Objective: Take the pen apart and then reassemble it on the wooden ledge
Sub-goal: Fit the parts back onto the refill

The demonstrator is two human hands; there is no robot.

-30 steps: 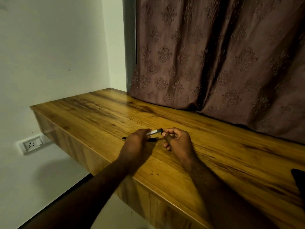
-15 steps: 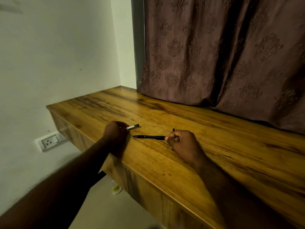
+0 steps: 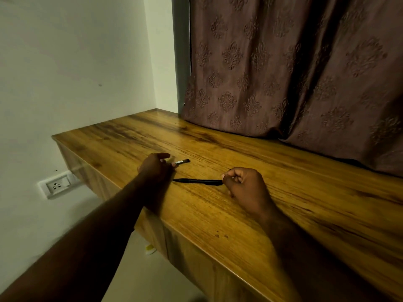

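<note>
There lay the black barrel [image 3: 197,181] flat on the wooden ledge [image 3: 272,225], and our left hand [image 3: 156,168] had the short silver piece [image 3: 182,162]!
Nearest us, our right hand [image 3: 246,188] sat on the wood with fingers curled in tight; the barrel lay just to its left, rear end touching the thumb side, tip pointing off to the left, and whether those fingers actually pinched it we could not tell. Just beyond the barrel's tip, and apart from it, the left hand's thumb and fingertip were closed narrow on the silver piece, its dark end poking out to the right, close over the wood. Farthest back, the brown patterned curtain [image 3: 283,73] bunched on the ledge.
</note>
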